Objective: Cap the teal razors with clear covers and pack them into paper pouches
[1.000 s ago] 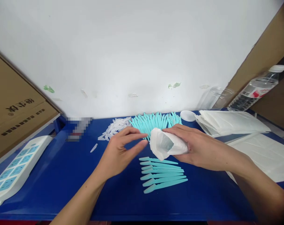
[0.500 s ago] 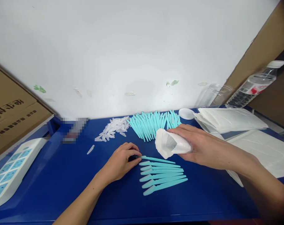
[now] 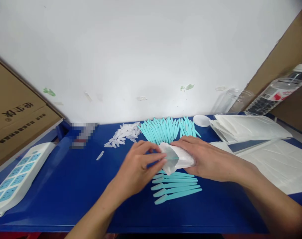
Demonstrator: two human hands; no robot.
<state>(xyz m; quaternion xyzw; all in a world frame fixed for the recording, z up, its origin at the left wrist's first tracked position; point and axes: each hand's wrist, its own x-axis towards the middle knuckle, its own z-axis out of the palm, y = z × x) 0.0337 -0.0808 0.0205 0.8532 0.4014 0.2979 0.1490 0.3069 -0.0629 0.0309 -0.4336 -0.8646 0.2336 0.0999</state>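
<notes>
My right hand is wrapped round a small white padded bag, whose open mouth faces left. At that mouth my left hand has its thumb and fingertips drawn together; what they pinch is hidden. A greenish tint shows inside the opening. Beneath the bag lies a row of teal eyebrow razors, blade ends to the left, partly covered by the bag and right hand. Behind my hands is a heap of the same teal razors. Left of that heap sits a pile of small whitish plastic covers.
One loose cover lies apart. A white power strip and a cardboard box stand left. On the right are flat white padded bags, a white lid, a clear jar and a plastic bottle.
My left hand has moved from the row's top razor up to the bag's mouth. The bag and right hand have shifted slightly left and down in view. The head view has shifted slightly.
</notes>
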